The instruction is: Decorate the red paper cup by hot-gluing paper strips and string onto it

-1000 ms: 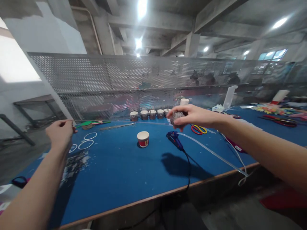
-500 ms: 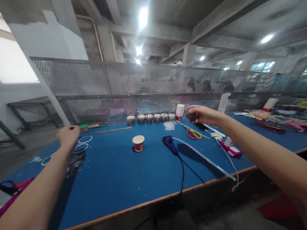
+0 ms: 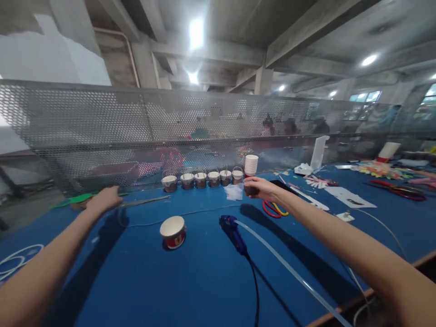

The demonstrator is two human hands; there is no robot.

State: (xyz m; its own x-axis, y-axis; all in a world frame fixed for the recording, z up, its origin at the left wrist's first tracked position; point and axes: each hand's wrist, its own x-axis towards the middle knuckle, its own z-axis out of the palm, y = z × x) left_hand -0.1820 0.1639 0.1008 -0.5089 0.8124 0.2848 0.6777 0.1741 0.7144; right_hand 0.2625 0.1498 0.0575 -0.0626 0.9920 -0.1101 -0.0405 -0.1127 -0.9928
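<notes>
Smooth blue tabletop (image 3: 200, 277) underlies the right grip (image 3: 261, 187), curled round a dark roundish lump (image 3: 250, 189); left grip (image 3: 104, 200) blurred, closure unclear.

There are six pails (image 3: 200, 182), one single paper cup (image 3: 173, 234), one cup stack (image 3: 251, 165), one glue gun (image 3: 235, 234), one clear glue stick (image 3: 296, 274), one pair of scissors (image 3: 271, 215) and at least two white rings (image 3: 33, 246).

On the table (image 3: 136, 281), a cup (image 3: 173, 232) left of a glue gun (image 3: 235, 234); scissors (image 3: 272, 215) beyond it to the right; buckets (image 3: 200, 181) in a far row, before a mesh screen (image 3: 112, 118); object (image 3: 250, 189) in the right hand (image 3: 262, 187), just before stacked cups (image 3: 251, 164); rings (image 3: 23, 261) at the near left
</notes>
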